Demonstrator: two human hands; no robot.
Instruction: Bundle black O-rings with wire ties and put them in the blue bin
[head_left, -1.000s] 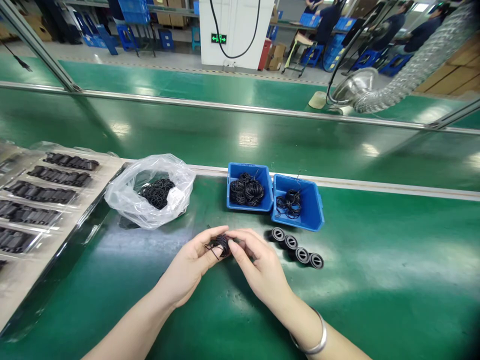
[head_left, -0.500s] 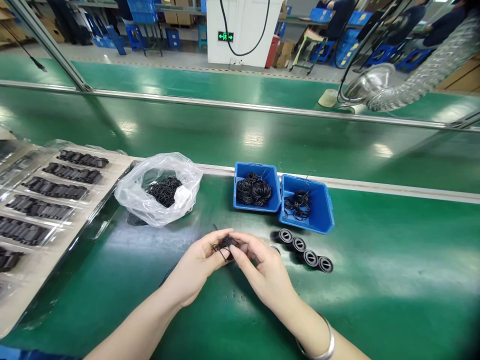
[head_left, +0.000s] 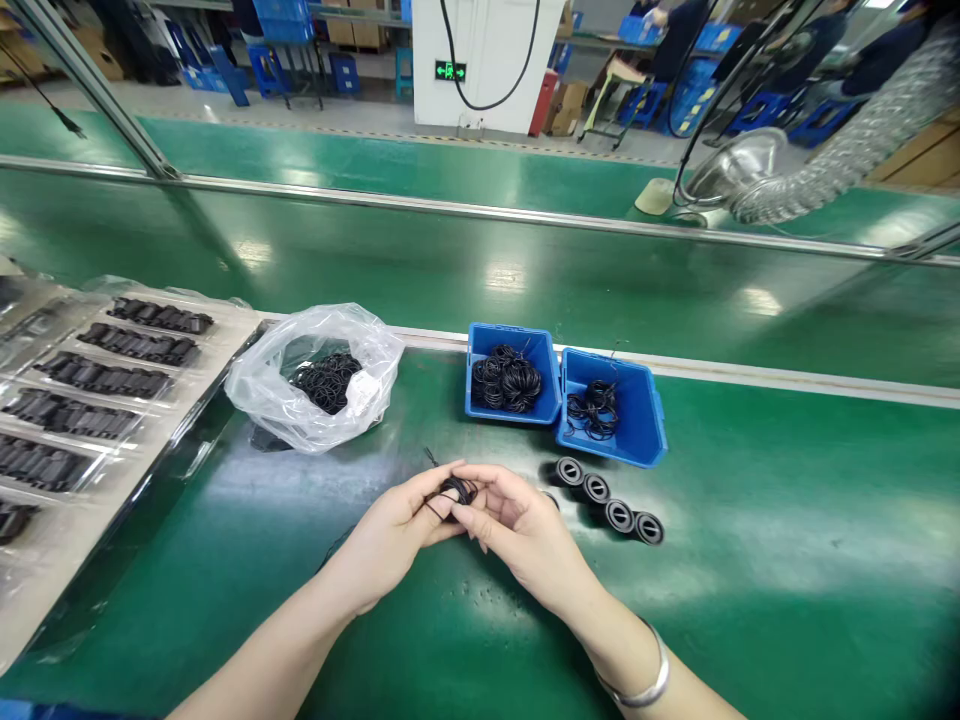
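Note:
My left hand (head_left: pixel 394 535) is closed around a small bunch of thin black rubber rings (head_left: pixel 452 490), held just above the green table. My right hand (head_left: pixel 517 535) meets it from the right, with thumb and forefinger pinched at the same bunch. Right of my hands lie several round black caps (head_left: pixel 607 505) in a row. Behind them stand two blue bins (head_left: pixel 512 410) (head_left: pixel 637 440) with more black rings inside.
A clear plastic bag (head_left: pixel 315 385) of black rings lies at the left of the bins. Clear trays (head_left: pixel 90 400) of black parts fill the left side. A green conveyor (head_left: pixel 480 270) runs behind, with a ribbed duct hose (head_left: pixel 847 150) at the far right. People sit in the background.
My hands have stayed together on the bunch; my right fingers have shifted lower on it. The view has drifted slightly, so the objects appear further right.

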